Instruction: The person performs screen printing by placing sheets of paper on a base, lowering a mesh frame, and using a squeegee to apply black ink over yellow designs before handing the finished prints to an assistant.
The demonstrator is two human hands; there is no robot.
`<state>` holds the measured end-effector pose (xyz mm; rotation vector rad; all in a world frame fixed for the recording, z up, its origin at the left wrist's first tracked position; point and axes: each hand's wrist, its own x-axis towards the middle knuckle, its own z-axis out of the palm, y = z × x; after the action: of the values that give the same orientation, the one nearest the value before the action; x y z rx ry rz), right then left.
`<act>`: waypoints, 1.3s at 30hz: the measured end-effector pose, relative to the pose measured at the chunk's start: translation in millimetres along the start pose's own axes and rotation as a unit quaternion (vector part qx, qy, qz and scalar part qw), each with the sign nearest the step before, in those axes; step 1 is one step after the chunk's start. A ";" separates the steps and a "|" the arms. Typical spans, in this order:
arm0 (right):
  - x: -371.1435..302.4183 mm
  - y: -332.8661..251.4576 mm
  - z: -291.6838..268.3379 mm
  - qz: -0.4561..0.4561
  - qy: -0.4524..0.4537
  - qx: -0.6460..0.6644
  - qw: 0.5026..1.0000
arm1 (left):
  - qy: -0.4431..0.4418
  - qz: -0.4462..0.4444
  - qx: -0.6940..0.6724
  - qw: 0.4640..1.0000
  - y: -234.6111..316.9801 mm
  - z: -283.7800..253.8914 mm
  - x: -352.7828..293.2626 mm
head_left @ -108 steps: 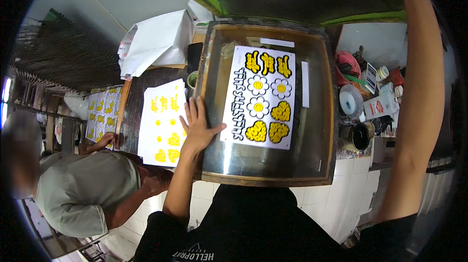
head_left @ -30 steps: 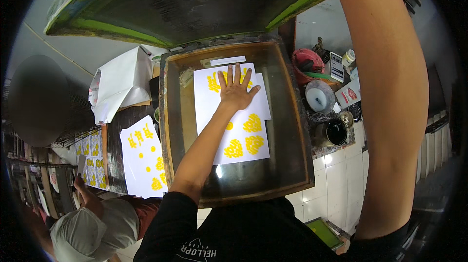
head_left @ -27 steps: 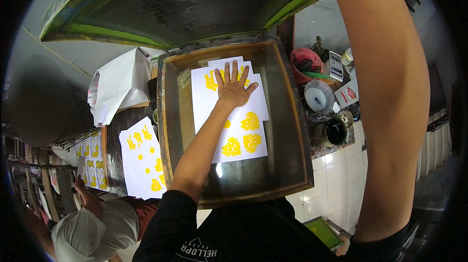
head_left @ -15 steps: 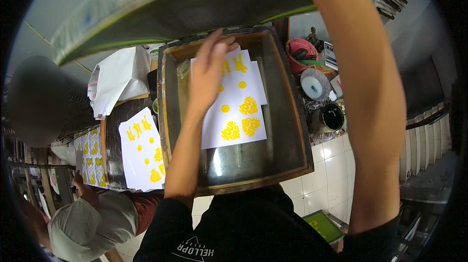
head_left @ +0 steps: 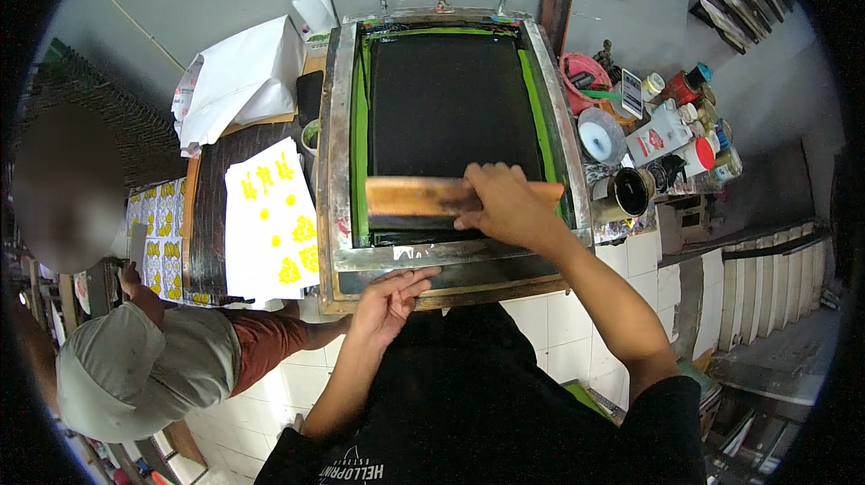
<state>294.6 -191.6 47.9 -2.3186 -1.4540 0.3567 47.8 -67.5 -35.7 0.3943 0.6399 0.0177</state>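
Right hand (head_left: 503, 201) firmly grips the long brown wooden squeegee (head_left: 410, 195) across the black, grey-framed screen (head_left: 455, 106)! Left hand (head_left: 386, 306) sits loosely uncurled, empty, alongside.

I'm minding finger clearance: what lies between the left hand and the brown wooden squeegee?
The grey metal frame's near bar, then a strip of black screen before the squeegee, in the head view.

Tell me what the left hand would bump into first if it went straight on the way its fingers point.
Probably the screen frame's near bar, just ahead of the left hand; depth is unclear, so they may already touch.
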 end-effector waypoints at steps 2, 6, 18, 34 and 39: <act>0.9 0.9 16.8 0.010 -0.055 -0.018 0.998 | -0.003 -0.014 -0.020 1.000 -5.0 -11.6 6.8; -6.0 -1.4 34.7 -0.035 -0.003 -0.074 0.997 | 0.023 -0.040 -0.049 0.998 -7.5 -19.6 11.7; 109.7 55.9 11.0 -0.078 0.167 -0.151 0.971 | 0.145 -0.054 0.059 0.986 -7.2 -10.7 4.1; 310.0 147.9 -52.9 -0.027 0.069 -0.142 0.987 | 0.159 -0.006 0.044 0.986 -19.3 -5.3 -3.0; 318.6 154.2 -65.7 -0.034 0.078 -0.165 0.983 | 0.139 -0.005 -0.005 0.990 -21.6 -10.8 -1.1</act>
<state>583.2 23.1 34.2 -2.4722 -1.6089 -0.0920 38.4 -83.8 -50.8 0.3820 0.9170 0.0672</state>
